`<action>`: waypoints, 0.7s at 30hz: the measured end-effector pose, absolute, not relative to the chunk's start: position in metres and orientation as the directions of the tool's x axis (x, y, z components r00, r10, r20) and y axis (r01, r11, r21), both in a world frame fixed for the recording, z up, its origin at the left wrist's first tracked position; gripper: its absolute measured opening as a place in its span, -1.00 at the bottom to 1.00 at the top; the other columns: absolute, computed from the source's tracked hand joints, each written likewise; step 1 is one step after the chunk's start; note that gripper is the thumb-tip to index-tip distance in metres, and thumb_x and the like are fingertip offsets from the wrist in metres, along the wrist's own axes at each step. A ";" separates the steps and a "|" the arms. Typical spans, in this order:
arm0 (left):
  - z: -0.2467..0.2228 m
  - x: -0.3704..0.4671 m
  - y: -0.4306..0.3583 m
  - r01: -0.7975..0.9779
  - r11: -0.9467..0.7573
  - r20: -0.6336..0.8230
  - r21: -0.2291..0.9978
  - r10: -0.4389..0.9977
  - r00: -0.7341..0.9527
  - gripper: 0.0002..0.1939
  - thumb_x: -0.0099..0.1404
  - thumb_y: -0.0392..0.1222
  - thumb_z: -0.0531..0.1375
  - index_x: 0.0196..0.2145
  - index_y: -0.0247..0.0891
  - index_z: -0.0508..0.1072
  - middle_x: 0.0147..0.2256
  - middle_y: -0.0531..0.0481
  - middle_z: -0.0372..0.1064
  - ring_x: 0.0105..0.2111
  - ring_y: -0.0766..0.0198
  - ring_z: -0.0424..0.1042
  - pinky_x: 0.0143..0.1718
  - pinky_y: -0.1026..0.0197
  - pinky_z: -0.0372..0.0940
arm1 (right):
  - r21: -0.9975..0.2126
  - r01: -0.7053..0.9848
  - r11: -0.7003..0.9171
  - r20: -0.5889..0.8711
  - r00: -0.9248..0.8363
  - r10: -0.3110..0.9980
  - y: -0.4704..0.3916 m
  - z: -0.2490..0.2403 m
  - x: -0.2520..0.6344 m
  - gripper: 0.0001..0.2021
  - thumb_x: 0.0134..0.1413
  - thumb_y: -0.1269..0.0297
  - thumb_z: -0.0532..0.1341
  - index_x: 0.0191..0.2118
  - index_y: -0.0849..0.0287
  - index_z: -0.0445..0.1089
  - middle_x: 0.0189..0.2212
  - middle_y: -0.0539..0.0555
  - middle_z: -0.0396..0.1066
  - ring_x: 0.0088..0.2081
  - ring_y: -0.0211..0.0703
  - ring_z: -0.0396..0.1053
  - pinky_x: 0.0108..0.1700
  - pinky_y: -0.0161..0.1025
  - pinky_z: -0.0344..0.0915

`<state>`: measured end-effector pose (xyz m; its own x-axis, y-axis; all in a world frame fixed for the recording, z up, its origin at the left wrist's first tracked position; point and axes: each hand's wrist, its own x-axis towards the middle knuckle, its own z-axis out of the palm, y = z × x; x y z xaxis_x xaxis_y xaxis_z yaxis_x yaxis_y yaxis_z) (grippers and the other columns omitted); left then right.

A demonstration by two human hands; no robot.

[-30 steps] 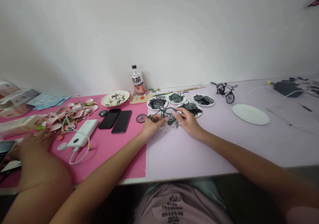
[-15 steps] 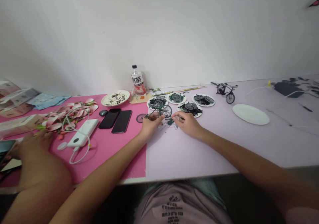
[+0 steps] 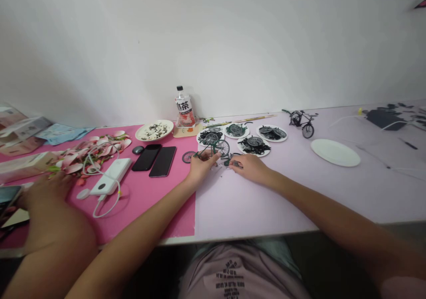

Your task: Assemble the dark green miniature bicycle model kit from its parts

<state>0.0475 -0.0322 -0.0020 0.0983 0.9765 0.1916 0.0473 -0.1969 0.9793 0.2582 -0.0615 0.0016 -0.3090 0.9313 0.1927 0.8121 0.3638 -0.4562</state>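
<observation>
A small green model bicycle (image 3: 222, 147) with two grey wheels is pinched in my left hand (image 3: 201, 167), just left of my right hand. My right hand (image 3: 249, 167) is low over the lilac tabletop, fingers together on small green parts (image 3: 226, 162); whether it grips one is too small to tell. Behind the hands stand white plates of dark parts: one (image 3: 210, 136) at the left, one (image 3: 236, 131) with green parts, one (image 3: 272, 133) at the right and one (image 3: 254, 145) nearest my right hand.
A dark model bicycle (image 3: 301, 123) and a bare white plate (image 3: 335, 152) are to the right. Two phones (image 3: 163, 162), a power bank (image 3: 111, 176), a bowl (image 3: 154, 131), a bottle (image 3: 184, 108) and petals (image 3: 96, 155) lie left. Another person's arm (image 3: 56, 219) rests at far left.
My right hand has shifted slightly down and its fingers have moved from beside the bicycle onto the small parts on the table. My left hand has stayed almost still with the bicycle.
</observation>
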 end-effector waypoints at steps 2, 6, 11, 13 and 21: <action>-0.001 0.047 -0.033 0.048 -0.200 0.194 0.979 0.975 0.104 -0.65 0.10 0.06 0.42 -0.45 -0.30 0.49 -0.57 0.06 0.32 -0.56 0.35 0.29 -0.49 0.27 0.18 | -0.444 0.815 0.373 0.195 -0.319 0.928 -0.061 0.001 0.259 -0.87 0.26 0.18 0.29 -0.18 0.06 0.57 -0.47 -0.01 0.45 -0.41 -0.20 0.34 -0.35 -0.32 0.08; -0.001 0.047 -0.033 0.047 -0.202 0.196 0.978 0.975 0.104 -0.65 0.10 0.05 0.43 -0.44 -0.31 0.50 -0.57 0.05 0.33 -0.55 0.34 0.30 -0.48 0.26 0.19 | -0.432 0.809 0.398 0.204 -0.342 0.917 -0.058 -0.001 0.260 -0.84 0.27 0.16 0.29 -0.15 0.06 0.58 -0.43 0.02 0.51 -0.37 -0.16 0.40 -0.32 -0.31 0.12; -0.002 0.047 -0.032 0.062 -0.206 0.200 0.977 0.975 0.100 -0.64 0.08 0.05 0.43 -0.45 -0.31 0.50 -0.58 0.05 0.33 -0.56 0.33 0.30 -0.49 0.26 0.18 | -0.420 0.811 0.407 0.190 -0.359 0.914 -0.058 -0.001 0.258 -0.83 0.32 0.16 0.26 -0.13 0.06 0.58 -0.28 0.05 0.60 -0.27 -0.10 0.49 -0.26 -0.29 0.18; -0.002 0.047 -0.032 0.061 -0.208 0.201 0.976 0.974 0.103 -0.64 0.08 0.05 0.43 -0.45 -0.30 0.50 -0.58 0.05 0.34 -0.56 0.33 0.31 -0.49 0.26 0.18 | -0.389 0.830 0.400 0.175 -0.360 0.916 -0.059 0.001 0.256 -0.82 0.35 0.17 0.23 -0.11 0.07 0.57 -0.23 0.07 0.61 -0.23 -0.08 0.51 -0.23 -0.28 0.20; -0.005 0.047 -0.030 0.038 -0.209 0.204 0.977 0.972 0.114 -0.64 0.08 0.06 0.44 -0.44 -0.31 0.51 -0.57 0.06 0.35 -0.56 0.35 0.31 -0.49 0.27 0.17 | -0.199 0.912 0.360 0.076 -0.352 0.933 -0.066 0.012 0.247 -0.74 0.44 0.14 0.13 -0.03 0.13 0.51 -0.18 0.13 0.61 -0.17 0.02 0.54 -0.23 -0.23 0.19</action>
<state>0.0468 -0.0297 -0.0054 0.1138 0.9724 0.2039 0.0378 -0.2093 0.9771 0.2469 -0.0658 0.0119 -0.3516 0.9331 0.0761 0.9116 0.3597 -0.1989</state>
